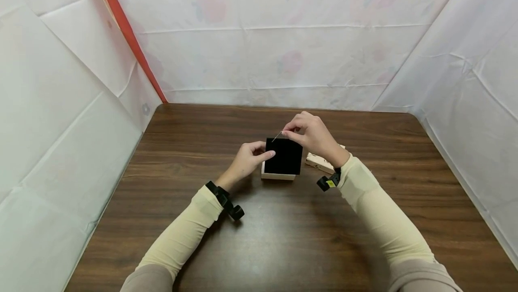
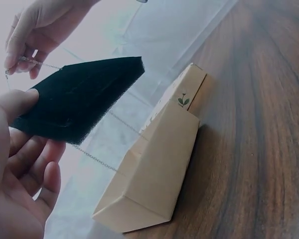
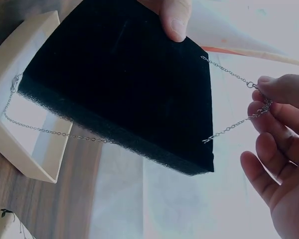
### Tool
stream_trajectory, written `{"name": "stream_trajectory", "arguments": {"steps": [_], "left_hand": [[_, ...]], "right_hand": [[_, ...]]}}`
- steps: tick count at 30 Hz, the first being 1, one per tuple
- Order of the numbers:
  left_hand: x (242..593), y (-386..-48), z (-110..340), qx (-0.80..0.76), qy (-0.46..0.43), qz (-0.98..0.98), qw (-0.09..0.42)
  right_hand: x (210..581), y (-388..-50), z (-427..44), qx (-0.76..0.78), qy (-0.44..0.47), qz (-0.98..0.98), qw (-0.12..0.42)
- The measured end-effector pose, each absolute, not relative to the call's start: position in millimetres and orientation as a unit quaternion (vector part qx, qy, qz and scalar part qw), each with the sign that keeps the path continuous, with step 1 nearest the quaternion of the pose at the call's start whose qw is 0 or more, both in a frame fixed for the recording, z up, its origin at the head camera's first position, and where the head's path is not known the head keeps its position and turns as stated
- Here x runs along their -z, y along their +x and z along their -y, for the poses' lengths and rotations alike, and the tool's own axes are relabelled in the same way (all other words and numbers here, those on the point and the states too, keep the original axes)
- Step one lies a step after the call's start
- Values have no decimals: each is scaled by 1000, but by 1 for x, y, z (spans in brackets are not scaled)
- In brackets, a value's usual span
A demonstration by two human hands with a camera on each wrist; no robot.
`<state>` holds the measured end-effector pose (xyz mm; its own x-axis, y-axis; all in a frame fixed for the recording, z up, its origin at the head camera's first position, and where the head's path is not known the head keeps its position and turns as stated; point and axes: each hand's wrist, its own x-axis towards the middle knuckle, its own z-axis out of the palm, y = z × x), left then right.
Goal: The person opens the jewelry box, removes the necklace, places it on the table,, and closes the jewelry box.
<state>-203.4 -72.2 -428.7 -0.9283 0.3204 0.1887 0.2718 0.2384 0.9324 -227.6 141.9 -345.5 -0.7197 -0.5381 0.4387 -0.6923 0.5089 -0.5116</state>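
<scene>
My left hand (image 1: 246, 161) holds a square black foam pad (image 1: 284, 158) by its left edge, thumb on top and fingers beneath. The pad is tilted above an open cream box (image 2: 159, 164). A thin silver chain (image 3: 228, 72) comes out at two spots near the pad's far edge. My right hand (image 1: 313, 134) pinches this chain between thumb and fingers, just beyond the pad. More of the chain hangs below the pad toward the box, with a small metal piece (image 3: 15, 82) on it at the pad's side in the right wrist view.
A cream box lid (image 1: 319, 162) with a printed plant design lies right of the box, partly hidden by my right hand. The brown wood-grain table (image 1: 283, 238) is bordered by pale patterned sheets (image 1: 263, 58). A red strip (image 1: 129, 36) runs up the left back corner.
</scene>
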Motion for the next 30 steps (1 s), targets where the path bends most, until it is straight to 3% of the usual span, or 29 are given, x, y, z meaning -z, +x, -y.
{"name": "stream_trajectory", "arguments": {"steps": [10, 30], "left_hand": [[441, -212, 72, -629, 125, -767, -9], [444, -205, 68, -621, 122, -774, -10]], "right_hand": [[350, -219, -143, -317, 387, 855, 137], [351, -223, -142, -325, 381, 845, 190]]}}
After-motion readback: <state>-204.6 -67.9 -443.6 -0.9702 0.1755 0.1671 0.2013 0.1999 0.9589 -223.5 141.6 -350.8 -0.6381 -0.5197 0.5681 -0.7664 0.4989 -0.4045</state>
